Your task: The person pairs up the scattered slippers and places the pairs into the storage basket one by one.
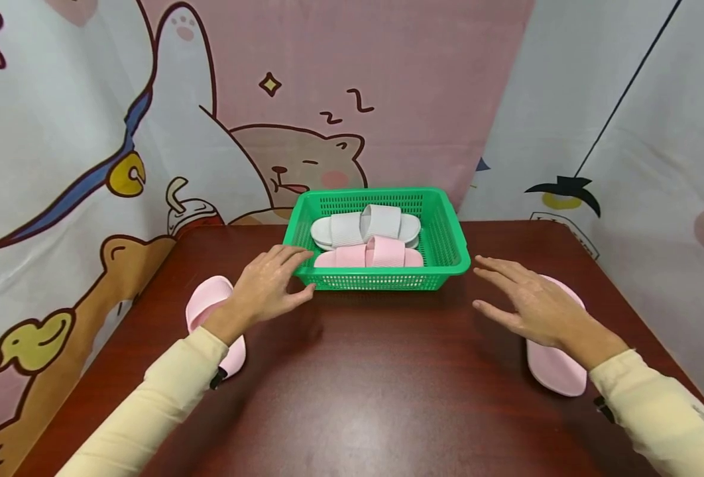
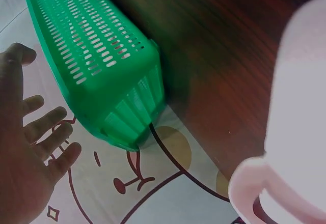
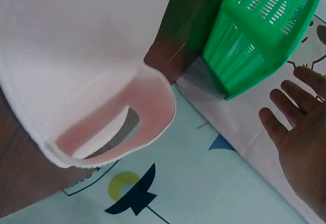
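A green plastic basket (image 1: 382, 281) sits at the back middle of the table. Inside it lie white slide slippers (image 1: 382, 222), with pink slide slippers (image 1: 386, 253) in front of them. My left hand (image 1: 270, 286) is at the basket's front left corner, fingers spread; the left wrist view shows a gap between fingers and basket. Off the basket's right side, my right hand (image 1: 533, 305) hovers with fingers extended, holding nothing. Beneath the left wrist lies a pink slipper (image 1: 207, 295), partly hidden by the arm. Another pink slipper (image 1: 557, 371) lies under the right hand, also partly covered.
The dark reddish-brown wooden table (image 1: 376, 377) extends toward me from the basket. Behind it and on both sides hangs a cartoon-printed cloth (image 1: 423, 93), close to the table's edges. The basket stands near the back edge.
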`<state>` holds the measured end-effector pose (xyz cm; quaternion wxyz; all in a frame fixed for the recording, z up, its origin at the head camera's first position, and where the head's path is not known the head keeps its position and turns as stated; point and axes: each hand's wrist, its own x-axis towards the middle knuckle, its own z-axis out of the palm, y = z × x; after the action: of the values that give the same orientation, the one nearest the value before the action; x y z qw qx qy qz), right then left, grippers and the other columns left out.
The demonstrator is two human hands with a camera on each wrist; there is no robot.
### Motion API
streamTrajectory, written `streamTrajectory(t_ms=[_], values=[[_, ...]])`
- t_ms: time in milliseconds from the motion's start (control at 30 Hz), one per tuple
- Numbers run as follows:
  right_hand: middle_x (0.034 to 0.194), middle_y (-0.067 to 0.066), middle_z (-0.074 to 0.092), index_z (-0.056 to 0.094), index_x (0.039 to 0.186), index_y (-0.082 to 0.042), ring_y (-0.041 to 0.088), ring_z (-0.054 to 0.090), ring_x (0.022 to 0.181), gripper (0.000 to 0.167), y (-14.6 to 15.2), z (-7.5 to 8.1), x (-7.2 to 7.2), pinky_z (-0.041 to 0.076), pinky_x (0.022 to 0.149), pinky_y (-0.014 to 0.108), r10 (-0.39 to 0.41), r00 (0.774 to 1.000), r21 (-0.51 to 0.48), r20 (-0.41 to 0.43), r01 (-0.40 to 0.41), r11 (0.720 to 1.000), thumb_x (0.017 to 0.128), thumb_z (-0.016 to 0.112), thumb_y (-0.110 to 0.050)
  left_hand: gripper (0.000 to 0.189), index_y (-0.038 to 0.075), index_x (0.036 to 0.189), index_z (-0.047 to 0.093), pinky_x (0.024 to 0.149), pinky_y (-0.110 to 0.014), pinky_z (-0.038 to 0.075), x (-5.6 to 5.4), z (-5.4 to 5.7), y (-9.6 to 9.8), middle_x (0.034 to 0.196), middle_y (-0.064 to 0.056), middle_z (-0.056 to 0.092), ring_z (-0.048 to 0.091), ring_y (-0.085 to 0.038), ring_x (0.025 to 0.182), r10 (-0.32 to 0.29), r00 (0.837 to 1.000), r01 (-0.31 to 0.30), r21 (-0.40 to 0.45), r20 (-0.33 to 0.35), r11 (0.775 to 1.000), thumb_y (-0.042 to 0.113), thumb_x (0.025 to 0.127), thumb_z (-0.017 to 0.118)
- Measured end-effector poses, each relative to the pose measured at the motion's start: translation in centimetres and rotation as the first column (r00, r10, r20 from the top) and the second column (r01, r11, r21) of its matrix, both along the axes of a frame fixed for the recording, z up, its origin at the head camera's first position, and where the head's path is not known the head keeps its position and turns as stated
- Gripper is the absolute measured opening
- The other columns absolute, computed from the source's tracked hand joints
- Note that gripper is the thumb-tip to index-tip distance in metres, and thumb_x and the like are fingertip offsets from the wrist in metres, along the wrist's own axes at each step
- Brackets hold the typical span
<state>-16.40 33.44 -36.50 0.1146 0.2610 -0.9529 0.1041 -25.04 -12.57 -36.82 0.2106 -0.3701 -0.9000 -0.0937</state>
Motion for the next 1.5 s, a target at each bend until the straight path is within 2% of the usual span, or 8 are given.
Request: streamTrajectory(t_ms=[167, 467, 633, 867, 1067, 1233, 1367, 1500], values=[[0.155, 0.014, 0.041, 0.051, 0.147, -0.005, 0.039, 0.04, 0.138, 0.069, 0.8, 0.6, 0.0, 0.039, 0.102, 0.064, -0.038, 0.999, 0.003, 0.038, 0.038, 0.999, 0.096, 0.066, -0.048, 0.062, 0.008, 0.137, 0.06, 0.097, -0.048, 0.048, 0.0, 0.1, -0.9, 0.133, -0.011, 0.06, 0.054, -0.029, 0.123, 0.026, 0.999, -0.026, 0.002, 0.019, 1.0, 0.046, 0.088, 0.068], [0.156, 0.022, 0.037, 0.039, 0.155, -0.004, 0.047, 0.034, 0.14, 0.081, 3.4, 1.0, 0.2, 0.03, 0.105, 0.069, -0.157, 0.981, -0.019, 0.113, 0.16, 0.987, 0.095, 0.066, -0.05, 0.084, 0.008, 0.148, 0.047, 0.097, -0.056, 0.046, -0.1, 0.3, -4.1, 0.142, -0.014, 0.053, 0.048, -0.033, 0.129, 0.148, 0.984, -0.152, 0.036, 0.095, 0.988, 0.057, 0.084, 0.067], [0.155, 0.025, 0.037, 0.04, 0.154, -0.001, 0.048, 0.034, 0.139, 0.081, 4.9, 0.4, 0.2, 0.029, 0.106, 0.069, -0.184, 0.976, -0.019, 0.117, 0.188, 0.982, 0.095, 0.067, -0.049, 0.092, 0.006, 0.154, 0.04, 0.095, -0.06, 0.047, -0.3, -0.2, -6.3, 0.146, -0.019, 0.047, 0.046, -0.038, 0.13, 0.225, 0.963, -0.231, 0.021, 0.149, 0.973, 0.058, 0.083, 0.069], [0.153, 0.026, 0.039, 0.044, 0.15, 0.003, 0.049, 0.036, 0.137, 0.079, 6.1, -0.8, 0.3, 0.031, 0.105, 0.068, -0.209, 0.97, 0.013, 0.122, 0.209, 0.978, 0.095, 0.067, -0.049, 0.1, 0.005, 0.159, 0.029, 0.092, -0.064, 0.047, -0.2, -1.8, -9.1, 0.15, -0.024, 0.042, 0.042, -0.042, 0.135, 0.304, 0.923, -0.306, -0.031, 0.236, 0.952, 0.061, 0.085, 0.068], [0.155, 0.027, 0.035, 0.036, 0.155, -0.002, 0.05, 0.032, 0.139, 0.083, 6.8, -1.7, 0.5, 0.031, 0.103, 0.071, -0.24, 0.955, 0.008, 0.172, 0.242, 0.97, 0.094, 0.068, -0.048, 0.095, 0.001, 0.155, 0.031, 0.097, -0.066, 0.043, 0.4, -3.4, -12.0, 0.15, -0.027, 0.041, 0.04, -0.045, 0.135, 0.339, 0.893, -0.334, -0.068, 0.297, 0.94, 0.055, 0.087, 0.07], [0.156, 0.027, 0.032, 0.028, 0.16, -0.007, 0.05, 0.029, 0.14, 0.089, 7.6, -2.3, 0.4, 0.029, 0.103, 0.073, -0.26, 0.944, 0.003, 0.205, 0.265, 0.964, 0.093, 0.069, -0.049, 0.087, 0.001, 0.15, 0.038, 0.094, -0.07, 0.042, 1.2, -4.2, -13.9, 0.149, -0.026, 0.041, 0.04, -0.047, 0.133, 0.377, 0.869, -0.371, -0.082, 0.321, 0.925, 0.053, 0.088, 0.07], [0.153, 0.028, 0.036, 0.034, 0.157, -0.006, 0.051, 0.032, 0.138, 0.085, 8.2, -2.6, 0.2, 0.03, 0.101, 0.073, -0.251, 0.949, -0.004, 0.189, 0.256, 0.967, 0.093, 0.069, -0.049, 0.078, -0.002, 0.144, 0.046, 0.096, -0.071, 0.04, 1.7, -4.6, -14.8, 0.149, -0.028, 0.039, 0.039, -0.049, 0.134, 0.391, 0.858, -0.384, -0.092, 0.331, 0.919, 0.053, 0.092, 0.065], [0.151, 0.027, 0.04, 0.044, 0.149, 0.0, 0.05, 0.034, 0.137, 0.078, 8.8, -3.0, -0.1, 0.031, 0.102, 0.071, -0.239, 0.955, -0.01, 0.178, 0.244, 0.97, 0.093, 0.069, -0.047, 0.066, -0.005, 0.141, 0.049, 0.099, -0.071, 0.037, 2.2, -4.9, -15.5, 0.151, -0.031, 0.037, 0.037, -0.05, 0.135, 0.381, 0.857, -0.373, -0.093, 0.346, 0.923, 0.042, 0.097, 0.061]])
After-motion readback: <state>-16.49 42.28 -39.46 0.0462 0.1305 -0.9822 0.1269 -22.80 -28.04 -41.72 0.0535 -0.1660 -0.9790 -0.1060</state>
